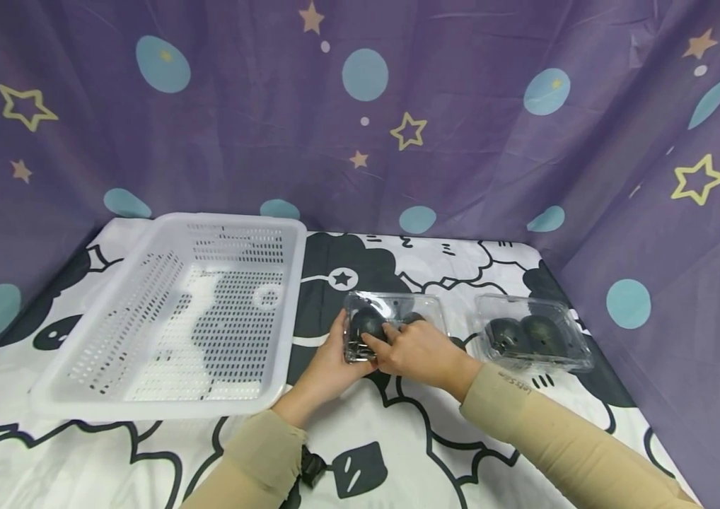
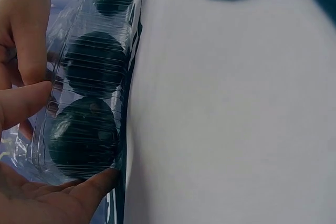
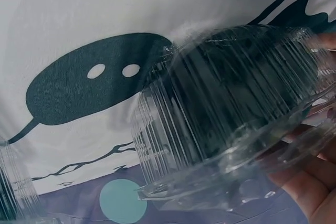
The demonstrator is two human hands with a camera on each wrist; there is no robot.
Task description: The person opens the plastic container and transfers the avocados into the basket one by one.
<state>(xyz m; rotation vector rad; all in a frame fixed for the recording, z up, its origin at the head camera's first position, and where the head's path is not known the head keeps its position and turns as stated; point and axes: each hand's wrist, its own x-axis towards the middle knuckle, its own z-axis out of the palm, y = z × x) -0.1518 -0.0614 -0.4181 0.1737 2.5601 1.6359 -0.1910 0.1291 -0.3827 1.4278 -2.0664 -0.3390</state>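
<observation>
A clear plastic box (image 1: 426,306) with dark round fruits (image 1: 366,322) stands in front of the person. The left hand (image 1: 329,369) grips its left end, thumb and fingers on either side; in the left wrist view the left hand (image 2: 58,198) has a fingertip at the ribbed box's (image 2: 58,90) lower corner. From the right, the right hand (image 1: 420,353) reaches over the front edge, its extended fingers touching the box near the left fruit. Whether they are inside or on a lid, I cannot tell. The box (image 3: 152,129) fills much of the right wrist view.
A second clear box (image 1: 566,318) with two dark fruits (image 1: 543,335) stands to the right. At the left is a large white perforated basket (image 1: 286,311) showing no contents. A purple curtain (image 1: 462,177) hangs behind the patterned tablecloth (image 1: 360,417).
</observation>
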